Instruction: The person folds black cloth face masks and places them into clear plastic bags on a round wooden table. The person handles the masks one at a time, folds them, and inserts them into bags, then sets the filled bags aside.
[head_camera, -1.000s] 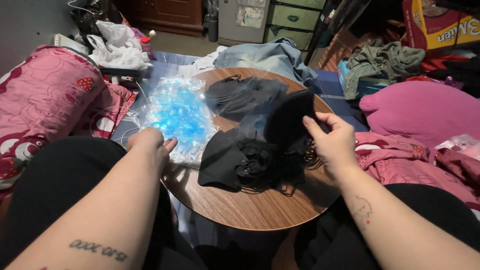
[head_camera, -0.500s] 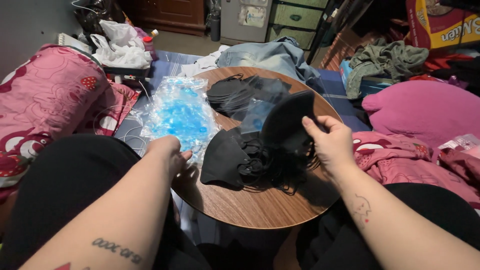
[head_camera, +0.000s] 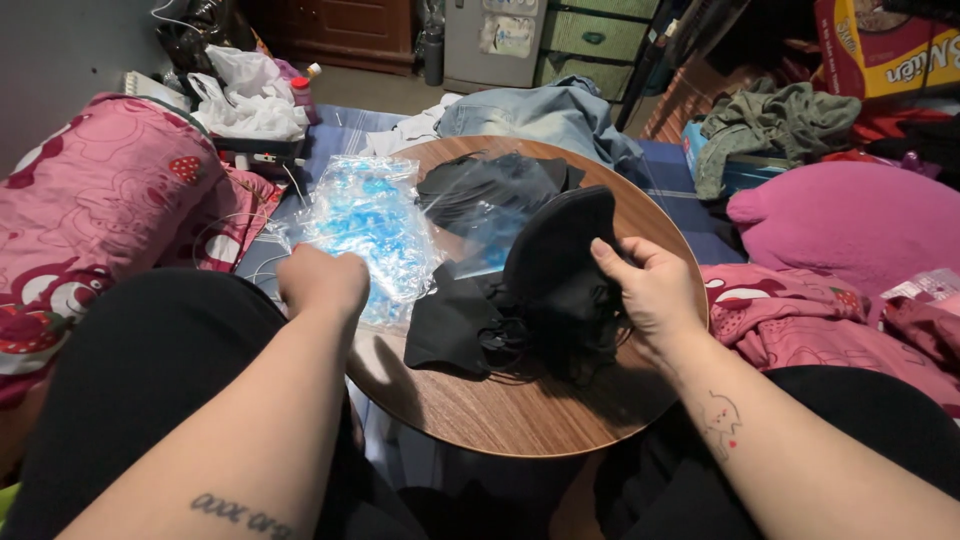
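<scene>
Pinching a black fabric face mask (head_camera: 560, 250) upright with right hand (head_camera: 650, 295), thumb and fingers closed on its right edge, above a loose pile of black masks (head_camera: 480, 325) on the round wooden table (head_camera: 520, 420). Resting left hand (head_camera: 322, 282), curled, on the clear blue-printed plastic bags (head_camera: 370, 225) at the table's left edge. Risk, probably: tangled ear loops dragging neighbouring masks along; slippery bags sliding off. Compared with earlier: left hand moved farther onto the bags.
</scene>
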